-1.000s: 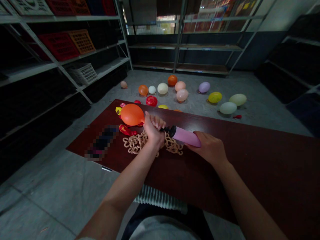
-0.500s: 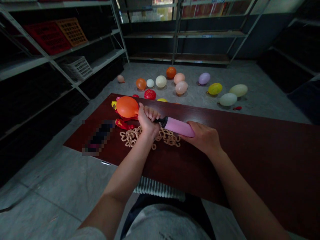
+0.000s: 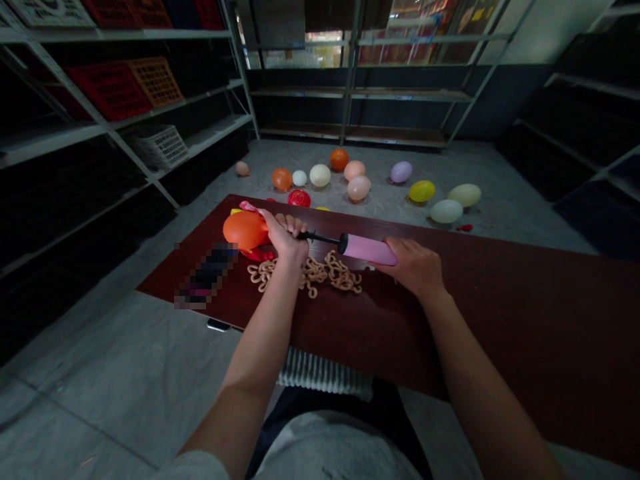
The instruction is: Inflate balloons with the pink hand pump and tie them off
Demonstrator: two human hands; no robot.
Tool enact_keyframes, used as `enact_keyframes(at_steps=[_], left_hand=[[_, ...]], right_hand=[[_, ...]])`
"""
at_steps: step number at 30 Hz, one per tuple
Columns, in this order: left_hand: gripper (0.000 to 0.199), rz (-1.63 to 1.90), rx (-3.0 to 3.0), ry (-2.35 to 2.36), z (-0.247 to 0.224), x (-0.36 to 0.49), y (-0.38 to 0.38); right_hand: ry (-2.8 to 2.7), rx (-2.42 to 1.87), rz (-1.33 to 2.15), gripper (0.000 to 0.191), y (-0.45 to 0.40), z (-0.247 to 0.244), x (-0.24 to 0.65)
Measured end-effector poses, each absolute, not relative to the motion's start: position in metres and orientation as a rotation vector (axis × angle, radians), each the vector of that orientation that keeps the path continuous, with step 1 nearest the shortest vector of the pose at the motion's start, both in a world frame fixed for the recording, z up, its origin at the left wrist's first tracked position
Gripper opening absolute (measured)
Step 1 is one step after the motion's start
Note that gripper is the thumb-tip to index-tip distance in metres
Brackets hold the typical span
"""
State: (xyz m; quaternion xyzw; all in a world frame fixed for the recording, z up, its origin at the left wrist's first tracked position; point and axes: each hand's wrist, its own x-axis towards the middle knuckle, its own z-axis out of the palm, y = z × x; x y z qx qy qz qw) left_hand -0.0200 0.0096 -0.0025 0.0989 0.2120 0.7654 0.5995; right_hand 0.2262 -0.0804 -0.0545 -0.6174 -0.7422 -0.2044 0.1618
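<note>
My left hand (image 3: 285, 241) grips the neck of an inflated orange balloon (image 3: 245, 230) where it meets the end of a pink hand pump, and the hand hides that join. My right hand (image 3: 409, 261) is wrapped around the far end of the pump's pink barrel (image 3: 369, 249). A thin black pump rod (image 3: 320, 237) runs between my hands. Below them, a tangle of tan plastic chain (image 3: 306, 275) lies on the table. Red deflated balloons (image 3: 258, 254) lie beside the orange one.
The dark red table (image 3: 500, 320) also holds a pixelated, blurred object (image 3: 205, 275). Several inflated balloons lie on the grey floor (image 3: 380, 160) beyond the table. Metal shelves with crates and a white basket (image 3: 159, 147) stand at left.
The pink barrel has slid right, away from my left hand, and a thin black rod now shows between my hands. The orange balloon has shifted slightly left.
</note>
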Motion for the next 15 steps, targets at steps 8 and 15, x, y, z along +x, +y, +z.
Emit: enact_keyframes(at_steps=[8,15], left_hand=[[0.060,1.830,0.172,0.501,0.001,-0.046,0.016],[0.057,1.855,0.214,0.480,-0.002,-0.047,0.017]], right_hand=[[-2.093,-1.783,-0.717,0.054,-0.083,-0.055,0.254],[-2.103,-1.754,-0.552,0.055,-0.090,-0.059,0.243]])
